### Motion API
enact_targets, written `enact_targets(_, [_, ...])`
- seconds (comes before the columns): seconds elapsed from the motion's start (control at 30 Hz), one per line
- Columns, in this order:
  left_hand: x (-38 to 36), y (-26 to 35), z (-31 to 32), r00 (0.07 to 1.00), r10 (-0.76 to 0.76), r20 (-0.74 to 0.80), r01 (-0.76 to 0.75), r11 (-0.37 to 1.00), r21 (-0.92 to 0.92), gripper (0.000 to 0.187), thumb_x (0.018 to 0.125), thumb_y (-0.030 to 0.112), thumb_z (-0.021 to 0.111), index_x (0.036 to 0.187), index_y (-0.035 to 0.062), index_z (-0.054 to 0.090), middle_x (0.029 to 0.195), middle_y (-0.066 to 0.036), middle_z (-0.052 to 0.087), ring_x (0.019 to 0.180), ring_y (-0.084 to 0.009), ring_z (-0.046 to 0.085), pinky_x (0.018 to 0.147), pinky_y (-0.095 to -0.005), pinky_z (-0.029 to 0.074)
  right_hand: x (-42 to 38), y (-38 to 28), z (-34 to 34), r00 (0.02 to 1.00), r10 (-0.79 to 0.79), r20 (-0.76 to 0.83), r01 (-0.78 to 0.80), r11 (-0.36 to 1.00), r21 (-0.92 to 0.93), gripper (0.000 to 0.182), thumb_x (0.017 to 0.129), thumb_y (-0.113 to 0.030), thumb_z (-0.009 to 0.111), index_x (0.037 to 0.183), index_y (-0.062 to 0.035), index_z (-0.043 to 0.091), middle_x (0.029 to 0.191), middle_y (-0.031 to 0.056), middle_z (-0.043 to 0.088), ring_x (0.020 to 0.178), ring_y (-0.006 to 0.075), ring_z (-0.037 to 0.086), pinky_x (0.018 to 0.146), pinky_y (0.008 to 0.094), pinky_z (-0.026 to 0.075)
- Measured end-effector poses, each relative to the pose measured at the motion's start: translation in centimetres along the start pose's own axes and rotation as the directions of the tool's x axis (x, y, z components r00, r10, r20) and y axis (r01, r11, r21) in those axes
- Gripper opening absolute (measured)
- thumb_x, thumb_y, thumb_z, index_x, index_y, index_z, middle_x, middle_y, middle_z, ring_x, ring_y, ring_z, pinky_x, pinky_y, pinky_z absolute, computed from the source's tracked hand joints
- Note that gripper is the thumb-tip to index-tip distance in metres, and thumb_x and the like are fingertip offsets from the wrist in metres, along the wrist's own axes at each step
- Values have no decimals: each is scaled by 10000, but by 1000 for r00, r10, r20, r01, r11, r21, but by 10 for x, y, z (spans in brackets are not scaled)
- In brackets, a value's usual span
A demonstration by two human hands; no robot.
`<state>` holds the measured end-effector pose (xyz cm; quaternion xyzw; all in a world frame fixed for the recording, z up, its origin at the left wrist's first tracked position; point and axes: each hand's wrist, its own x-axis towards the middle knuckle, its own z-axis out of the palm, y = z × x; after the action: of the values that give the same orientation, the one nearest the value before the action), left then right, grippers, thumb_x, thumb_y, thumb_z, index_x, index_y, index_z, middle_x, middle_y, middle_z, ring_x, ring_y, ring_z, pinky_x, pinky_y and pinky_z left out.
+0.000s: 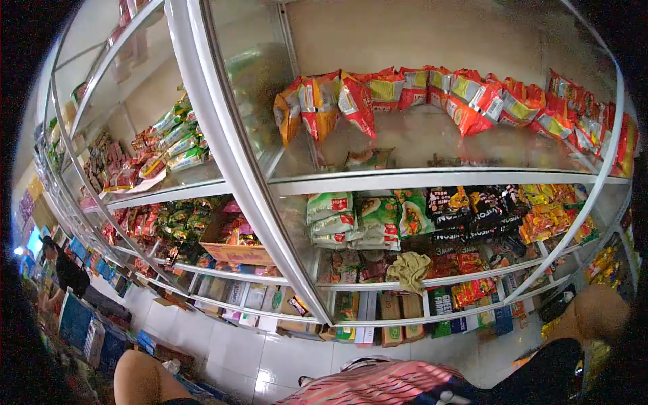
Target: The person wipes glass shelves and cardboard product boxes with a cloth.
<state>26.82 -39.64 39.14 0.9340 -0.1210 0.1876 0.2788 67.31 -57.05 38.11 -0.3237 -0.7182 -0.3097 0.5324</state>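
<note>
Neither my left hand nor my right hand shows in the head view. Bare skin that looks like knees (145,378) appears at the lower left and lower right, with my striped pink top (385,385) between them. A crumpled beige cloth (409,271) hangs over the front rail of a lower shelf. Above it, green and white packets (376,216) and black packets (479,208) lie stacked. Red and yellow snack bags (466,101) stand in a curved row on the upper glass shelf.
A white metal frame post (229,135) divides the shelving. Left of it are more packets (179,138) and an open cardboard box (237,253). White floor tiles (226,351) show below. Boxes (77,317) and a person in dark clothing (67,270) are at the far left.
</note>
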Motion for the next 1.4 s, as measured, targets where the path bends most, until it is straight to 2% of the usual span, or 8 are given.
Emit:
enact_targets(0.23, [-13,14,-23,855,211,474,-186,978,-98,257,820,210,413,840,6,568,958,-183,552,846,-250,567,704,-346,471,1,21,9,993,-75,-96,58,984,-167,191,705,-124,570,871,-30,561,811,111,567,750,260,546,702,375,447])
enact_targets(0.3, [-11,21,-23,935,337,-111,-265,872,412,224,815,265,449,803,62,544,838,-122,536,743,-241,530,605,-359,434,14,46,0,984,-78,-158,28,955,-296,194,703,-125,573,873,-31,560,808,110,566,748,261,545,700,376,447])
enact_targets(0.37, [18,0,3,159,653,-741,471,609,638,208,810,319,486,766,119,521,718,-62,520,640,-231,492,507,-372,398,30,69,-18,974,-62,-216,-36,907,-419,198,701,-126,576,875,-33,559,805,110,565,747,262,544,699,377,446])
enact_targets(0.53, [31,32,-17,680,613,-403,70,493,867,171,795,271,508,795,103,533,730,-75,525,656,-236,496,545,-368,398,45,88,-45,968,-78,-240,-60,853,-518,208,696,-128,584,881,-36,556,798,108,562,742,265,542,696,381,445])
enact_targets(0.93, [22,16,6,776,358,-520,175,669,722,139,760,157,560,863,64,561,758,-105,535,694,-246,504,637,-358,399,12,44,33,917,-343,-203,299,928,-221,235,684,-134,604,895,-44,549,782,105,555,730,272,535,688,388,442])
enact_targets(1.13, [-32,-135,178,566,-772,291,822,498,-277,464,796,333,535,1162,59,457,1033,-149,557,985,-288,517,872,-345,390,-164,66,192,642,414,645,-482,873,-80,384,672,-197,648,998,-61,498,1018,113,477,1001,297,438,848,380,373])
enact_targets(1.2, [-54,-157,246,869,-441,223,494,794,-354,481,807,392,495,1156,65,439,1024,-146,553,929,-304,536,814,-352,420,-237,90,216,475,524,707,-542,807,-234,477,718,-254,624,1115,-65,438,1188,139,375,1104,309,359,911,407,319])
enact_targets(1.4, [-45,-172,252,717,-572,399,662,738,-133,320,834,351,459,1012,88,497,888,-127,567,815,-337,540,693,-398,434,-296,92,296,386,808,445,-741,559,-372,435,705,-274,636,1024,-20,484,1187,208,406,1065,376,412,891,430,358])
